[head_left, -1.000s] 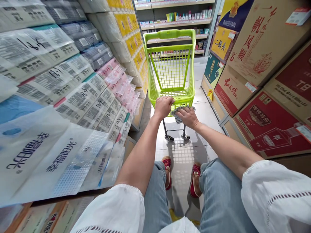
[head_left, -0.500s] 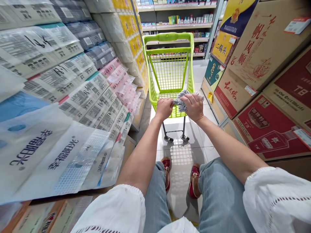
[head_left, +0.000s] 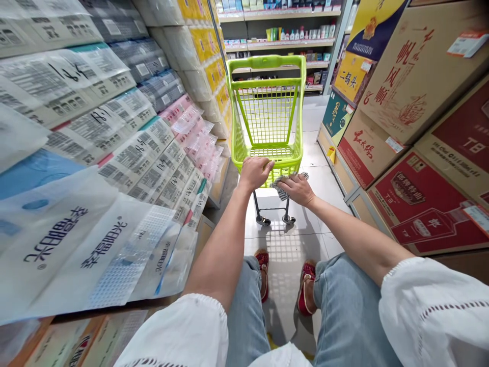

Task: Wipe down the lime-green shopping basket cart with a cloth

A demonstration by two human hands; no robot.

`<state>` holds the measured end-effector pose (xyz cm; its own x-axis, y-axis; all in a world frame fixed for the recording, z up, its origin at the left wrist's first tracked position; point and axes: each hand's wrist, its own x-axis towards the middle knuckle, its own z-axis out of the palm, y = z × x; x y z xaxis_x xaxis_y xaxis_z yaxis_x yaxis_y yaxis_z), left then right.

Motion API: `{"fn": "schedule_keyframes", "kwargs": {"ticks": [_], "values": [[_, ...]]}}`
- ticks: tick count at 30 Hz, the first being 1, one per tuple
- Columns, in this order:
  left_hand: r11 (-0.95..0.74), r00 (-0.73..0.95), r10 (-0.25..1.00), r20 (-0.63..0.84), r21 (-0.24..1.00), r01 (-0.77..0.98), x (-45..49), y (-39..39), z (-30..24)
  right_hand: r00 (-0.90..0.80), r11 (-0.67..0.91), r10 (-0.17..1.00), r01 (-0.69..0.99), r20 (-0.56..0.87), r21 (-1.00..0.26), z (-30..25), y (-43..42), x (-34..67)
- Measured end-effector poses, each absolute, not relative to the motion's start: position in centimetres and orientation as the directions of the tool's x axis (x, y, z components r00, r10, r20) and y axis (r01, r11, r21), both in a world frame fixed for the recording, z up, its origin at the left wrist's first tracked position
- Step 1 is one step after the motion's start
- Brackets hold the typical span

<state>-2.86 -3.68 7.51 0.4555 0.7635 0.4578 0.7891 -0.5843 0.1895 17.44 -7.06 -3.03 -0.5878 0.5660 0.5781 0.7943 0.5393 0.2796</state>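
Note:
A lime-green shopping cart [head_left: 266, 84] with a plastic grid basket stands before me in the aisle. My left hand [head_left: 255, 173] is closed over the near rim of the basket, its thumb side toward the middle. My right hand [head_left: 296, 188] presses a grey-and-white striped cloth [head_left: 281, 192] against the near lower side of the basket, fingers curled over it. Part of the cloth sticks out past the knuckles, and the rest is hidden under the hand. Below the basket are the cart's dark legs and its black wheels [head_left: 263, 220].
Stacked white packs [head_left: 141, 158] slope up on the left, with yellow-and-white bundles [head_left: 214, 66] behind them. Cardboard boxes [head_left: 408, 193] line the right side on a low wooden base. Shelves [head_left: 286, 43] of bottles cross the far end. White floor tiles [head_left: 330, 193] run between.
My right hand has moved down with the cloth, from the basket's rim onto its near side. My left hand has come away from the cloth and stays at the rim.

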Motion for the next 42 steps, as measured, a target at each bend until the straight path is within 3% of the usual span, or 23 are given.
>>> {"fn": "schedule_keyframes", "kwargs": {"ticks": [4, 9, 18, 21, 28, 33, 37, 42], "values": [[-0.551, 0.423, 0.755, 0.5, 0.135, 0.824, -1.6, -4.5, 7.9, -0.526, 0.514, 0.528, 0.823, 0.667, 0.241, 0.6, -6.9, 17.4], [-0.527, 0.366, 0.793, 0.486, 0.246, 0.814, 0.8, -5.0, 7.0, -0.436, 0.454, 0.525, 0.87, 0.731, 0.194, 1.7, -6.6, 18.2], [-0.549, 0.344, 0.786, 0.513, 0.324, 0.771, 1.2, -4.2, 6.0, -0.442, 0.445, 0.613, 0.878, 0.655, 0.176, -3.8, -6.3, 18.6], [-0.537, 0.338, 0.798, 0.498, 0.335, 0.774, 0.9, -4.3, 6.1, -0.524, 0.512, 0.632, 0.835, 0.571, 0.2, -4.8, -6.7, 18.3], [-0.543, 0.346, 0.796, 0.496, 0.335, 0.77, 0.3, -4.2, 6.0, -0.572, 0.535, 0.563, 0.802, 0.596, 0.265, -1.5, -6.7, 18.1], [-0.549, 0.361, 0.793, 0.49, 0.321, 0.772, 0.1, -4.1, 6.0, -0.396, 0.46, 0.551, 0.879, 0.735, 0.129, 3.0, -6.7, 18.5], [-0.557, 0.369, 0.788, 0.492, 0.317, 0.768, 0.3, -4.2, 6.2, -0.284, 0.414, 0.579, 0.91, 0.765, 0.025, 2.0, -6.6, 18.1], [-0.563, 0.368, 0.787, 0.496, 0.334, 0.756, -0.1, -4.0, 6.3, -0.459, 0.506, 0.627, 0.855, 0.629, 0.119, -2.1, -7.3, 18.5]]}}
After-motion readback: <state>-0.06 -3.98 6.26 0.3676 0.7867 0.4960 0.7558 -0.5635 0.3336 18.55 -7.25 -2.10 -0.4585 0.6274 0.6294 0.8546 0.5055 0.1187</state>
